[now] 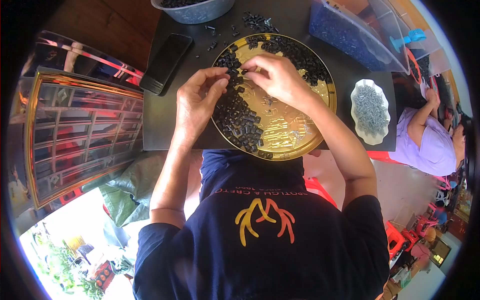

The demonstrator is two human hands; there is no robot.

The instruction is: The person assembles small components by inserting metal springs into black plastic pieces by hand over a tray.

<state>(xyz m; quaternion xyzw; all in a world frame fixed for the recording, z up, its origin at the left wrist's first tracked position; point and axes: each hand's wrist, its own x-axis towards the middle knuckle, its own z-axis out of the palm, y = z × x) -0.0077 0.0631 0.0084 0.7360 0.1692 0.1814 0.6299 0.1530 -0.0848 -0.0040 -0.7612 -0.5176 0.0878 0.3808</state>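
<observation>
A round golden tray lies on the dark table, with black plastic pieces heaped on its left side and more along its upper right. Small silvery screws are scattered on its bare middle. My left hand is over the tray's left edge, thumb and forefinger pinched; anything between them is too small to make out. Just right of it, my right hand reaches over the upper tray, its thumb and forefinger closed around a small dark piece.
A white scalloped dish of screws sits right of the tray. A black phone lies at the left. Behind are a bowl of black pieces and a blue-tinted bin. Another person sits at far right.
</observation>
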